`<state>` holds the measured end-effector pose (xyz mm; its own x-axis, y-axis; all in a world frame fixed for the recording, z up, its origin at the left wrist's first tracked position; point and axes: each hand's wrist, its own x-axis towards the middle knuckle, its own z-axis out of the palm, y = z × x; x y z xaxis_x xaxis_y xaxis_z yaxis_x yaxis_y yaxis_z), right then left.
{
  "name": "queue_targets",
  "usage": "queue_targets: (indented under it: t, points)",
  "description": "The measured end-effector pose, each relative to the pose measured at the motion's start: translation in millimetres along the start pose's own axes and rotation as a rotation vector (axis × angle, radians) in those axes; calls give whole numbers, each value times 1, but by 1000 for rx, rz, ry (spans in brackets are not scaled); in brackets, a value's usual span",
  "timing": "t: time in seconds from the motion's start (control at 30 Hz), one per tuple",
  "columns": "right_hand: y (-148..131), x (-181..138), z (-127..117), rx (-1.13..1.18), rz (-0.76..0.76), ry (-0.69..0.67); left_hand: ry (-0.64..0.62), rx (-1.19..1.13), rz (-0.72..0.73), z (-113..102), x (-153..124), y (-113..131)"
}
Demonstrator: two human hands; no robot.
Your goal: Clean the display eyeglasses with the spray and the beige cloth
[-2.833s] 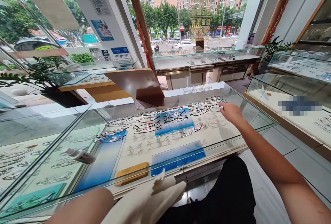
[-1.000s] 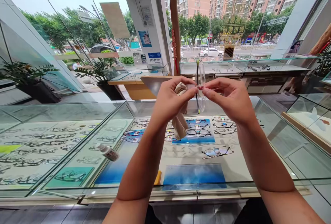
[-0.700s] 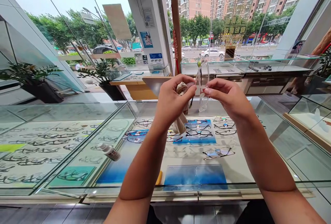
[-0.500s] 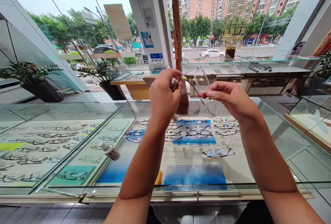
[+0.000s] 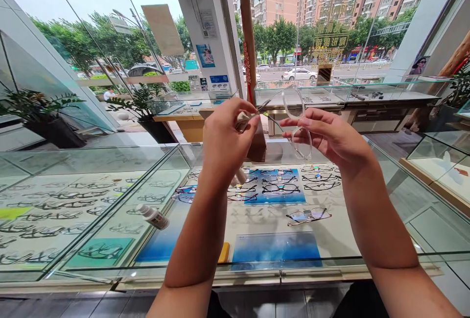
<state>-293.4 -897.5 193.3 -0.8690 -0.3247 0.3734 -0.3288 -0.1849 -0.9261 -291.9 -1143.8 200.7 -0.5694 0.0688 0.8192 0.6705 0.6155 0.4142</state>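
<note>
A pair of clear-framed glasses (image 5: 298,112) is held up at chest height above a glass display counter (image 5: 257,259). My right hand (image 5: 326,136) pinches the glasses at the frame, lenses facing sideways. My left hand (image 5: 225,134) is closed on a beige cleaning cloth (image 5: 243,121), whose tail hangs below the fist, and its fingertips meet a temple arm of the glasses. Both hands are close together, a few centimetres apart.
Inside the glass counter lie rows of glasses (image 5: 282,188) on blue mats, a single pair (image 5: 308,215) nearer me, a small white bottle (image 5: 154,216) and an orange block (image 5: 224,252). More showcases (image 5: 330,95) stand behind, potted plants (image 5: 40,107) at the left window.
My right hand has lifted a pair from the counter, and both hands came up. Over the last second the glasses were turned and a temple arm unfolded towards my left hand.
</note>
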Motion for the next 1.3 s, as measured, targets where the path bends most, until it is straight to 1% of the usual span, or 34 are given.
queue_targets:
  t: [0.1,0.13,0.17,0.2,0.27,0.37,0.43,0.5,0.6,0.67,0.73,0.8,0.87,0.9,0.97,1.03,1.1,1.17,1.23,1.3]
  points:
    - [-1,-1,2,6,-37,19,-343,-26,134,-1,-5,13]
    - [0,-1,2,-3,-60,26,-434,-21,171,2,-7,16]
    - [0,-1,2,-26,-85,35,-494,-5,196,4,-8,19]
    - [1,-1,1,-59,-112,47,-526,18,210,8,-10,20]
    - [1,-1,-1,-132,-168,79,-548,60,217,15,-12,21]
    - [2,0,-7,-193,-228,119,-571,46,212,21,-14,22]
    - [1,0,-9,-218,-232,124,-576,-8,174,19,-15,25]
    - [-1,-1,-9,-193,-218,129,-568,-76,97,14,-17,29]
    - [-5,-3,-7,33,-191,158,-503,-160,-84,2,-26,29]
    - [-8,-4,-5,189,-186,183,-453,-182,-230,-7,-40,20]
    - [-10,-5,-3,247,-193,195,-446,-193,-389,-15,-63,2]
    - [-12,-6,-1,202,-209,186,-456,-213,-556,-20,-91,-23]
    - [-13,-7,1,145,-219,180,-403,-179,-693,-21,-120,-51]
    - [-13,-7,1,133,-220,183,-352,-128,-728,-20,-133,-65]
    - [-13,-8,2,149,-220,188,-239,-11,-727,-16,-156,-88]
    - [-13,-8,2,187,-222,180,-155,22,-683,-11,-172,-103]
    - [-12,-7,1,203,-226,174,-90,14,-612,-10,-184,-108]
    - [-12,-5,0,211,-224,184,2,70,-515,-13,-192,-105]
    - [-11,-4,-2,197,-228,193,174,251,-448,-22,-199,-99]
    - [-11,-2,-2,179,-234,200,401,480,-464,-34,-205,-100]
